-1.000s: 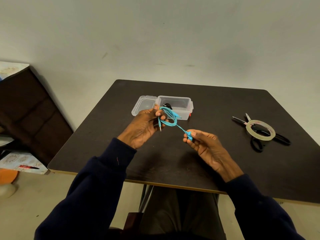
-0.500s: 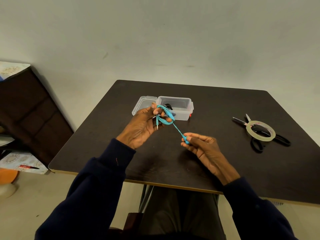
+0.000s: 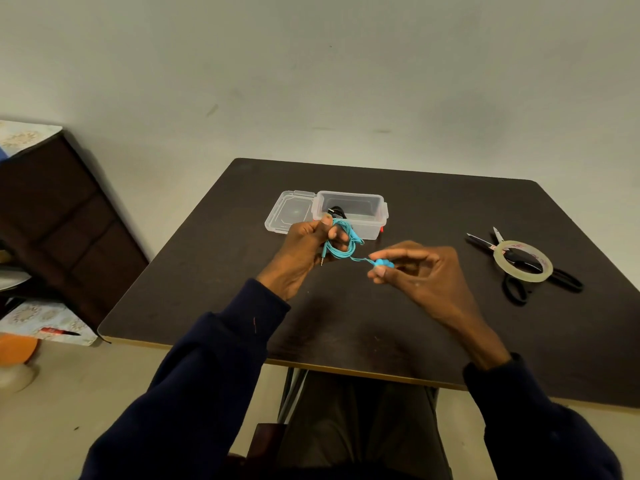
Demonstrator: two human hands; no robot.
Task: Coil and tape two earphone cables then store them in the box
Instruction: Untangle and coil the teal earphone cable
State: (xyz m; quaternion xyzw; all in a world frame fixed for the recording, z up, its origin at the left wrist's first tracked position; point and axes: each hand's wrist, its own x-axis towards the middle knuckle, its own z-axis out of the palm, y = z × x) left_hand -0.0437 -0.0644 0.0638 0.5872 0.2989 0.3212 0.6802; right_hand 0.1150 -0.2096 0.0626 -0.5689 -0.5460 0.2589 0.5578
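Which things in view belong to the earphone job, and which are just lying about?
Job: blue earphone cable, black earphone inside the clear box, tape roll, scissors.
Lying about: dark cabinet, orange object on the floor, patterned box beside it.

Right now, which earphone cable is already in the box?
The black earphone cable, inside the clear plastic box. The blue earphone cable is outside it: left hand grips its coil, right hand pinches its earbud end.

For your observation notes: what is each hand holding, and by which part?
Blue earphone cable: left hand grips the coil; right hand pinches the earbuds.
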